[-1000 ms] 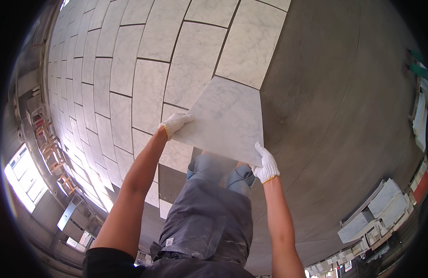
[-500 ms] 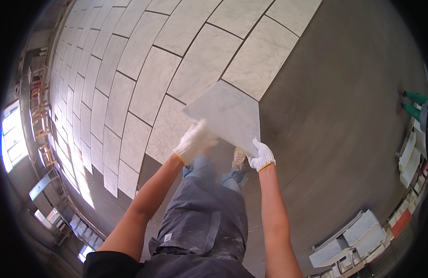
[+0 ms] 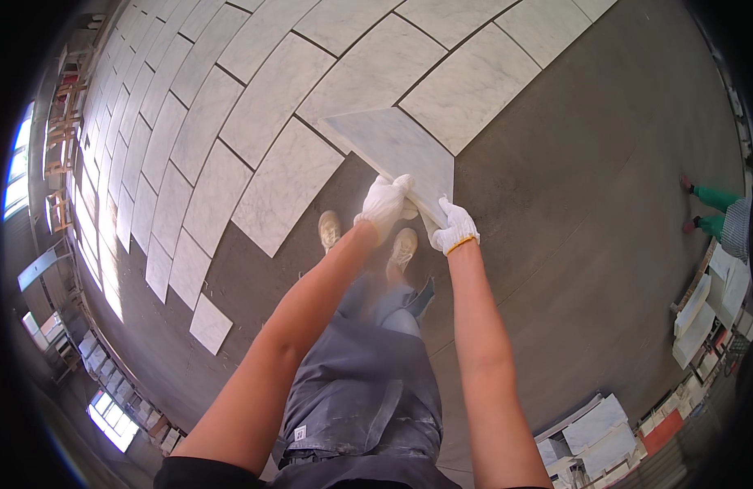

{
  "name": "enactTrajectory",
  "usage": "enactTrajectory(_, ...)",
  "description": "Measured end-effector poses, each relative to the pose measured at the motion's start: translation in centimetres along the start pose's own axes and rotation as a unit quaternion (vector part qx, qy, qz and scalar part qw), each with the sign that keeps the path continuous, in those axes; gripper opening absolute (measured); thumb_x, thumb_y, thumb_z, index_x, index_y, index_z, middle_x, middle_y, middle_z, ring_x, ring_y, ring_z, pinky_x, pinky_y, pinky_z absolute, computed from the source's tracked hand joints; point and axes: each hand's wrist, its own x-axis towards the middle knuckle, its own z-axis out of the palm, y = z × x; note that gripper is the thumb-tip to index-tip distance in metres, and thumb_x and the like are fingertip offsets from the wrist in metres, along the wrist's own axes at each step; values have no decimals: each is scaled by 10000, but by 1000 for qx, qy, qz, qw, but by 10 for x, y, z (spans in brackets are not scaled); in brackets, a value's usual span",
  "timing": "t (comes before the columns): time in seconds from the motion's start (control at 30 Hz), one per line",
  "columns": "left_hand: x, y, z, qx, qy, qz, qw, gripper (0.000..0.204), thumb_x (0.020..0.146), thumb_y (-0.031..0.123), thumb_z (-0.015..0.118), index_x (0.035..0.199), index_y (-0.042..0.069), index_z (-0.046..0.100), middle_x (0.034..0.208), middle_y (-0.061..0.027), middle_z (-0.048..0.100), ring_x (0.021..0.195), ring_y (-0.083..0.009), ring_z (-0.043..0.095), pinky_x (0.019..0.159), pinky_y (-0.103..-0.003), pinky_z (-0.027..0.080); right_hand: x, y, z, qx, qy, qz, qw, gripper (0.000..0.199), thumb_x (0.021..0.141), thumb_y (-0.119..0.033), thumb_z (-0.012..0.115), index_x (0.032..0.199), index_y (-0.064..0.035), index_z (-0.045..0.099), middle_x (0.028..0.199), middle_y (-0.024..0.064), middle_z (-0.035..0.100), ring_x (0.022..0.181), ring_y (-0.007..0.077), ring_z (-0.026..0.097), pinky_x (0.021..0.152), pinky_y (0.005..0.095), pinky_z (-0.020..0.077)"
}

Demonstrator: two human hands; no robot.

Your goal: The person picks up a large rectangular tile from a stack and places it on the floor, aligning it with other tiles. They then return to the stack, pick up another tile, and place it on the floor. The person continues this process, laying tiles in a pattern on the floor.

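Note:
A pale grey-veined marble tile (image 3: 405,143) is tilted up in front of me, its far side by the laid tiles. My left hand (image 3: 386,201), in a white knit glove, is closed on its near edge. At the tile's near right corner my right hand (image 3: 454,226), gloved too with a yellow cuff, grips the edge; some of its fingers are hidden. Beyond the tile lie rows of marble tiles (image 3: 372,73) with narrow dark gaps between them. My shoes (image 3: 404,247) stand on the grey floor just below the hands.
Grey floor (image 3: 556,204) stretches to the right of the rows. A small loose tile (image 3: 210,323) lies at the near left. At the far right is a person in green trousers (image 3: 719,197). Stacked slabs (image 3: 600,436) stand at the lower right, and wooden racks (image 3: 64,134) at the far left.
My left hand has moved right and up from the tile's left side to its near edge. The tile has tilted more, and my view has shifted, showing both shoes.

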Motion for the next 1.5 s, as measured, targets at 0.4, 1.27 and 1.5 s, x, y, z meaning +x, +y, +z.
enactTrajectory(0.4,11,-39,-42,22,-29,-22,999,387,928,241,625,1151,-51,506,972,-200,657,831,-248,676,691,-376,541,-1,42,5,-10,8,-10,1000,276,998,-325,594,1097,-70,637,998,116,700,828,284,692,631,426,555)
enactTrajectory(1.27,33,-46,-35,157,-59,53,984,580,930,387,598,1232,-97,497,1034,-231,675,854,-288,696,749,-399,539,30,28,-12,50,8,10,999,216,1005,-250,583,1079,-76,687,1062,137,731,904,287,714,802,420,610)
enactTrajectory(1.5,20,-54,-41,5,-46,48,998,411,974,269,597,1220,-44,496,938,-169,686,758,-249,713,662,-356,589,-11,45,7,-93,7,-17,996,376,1061,-382,451,1071,-67,656,997,67,683,876,191,639,762,314,531)
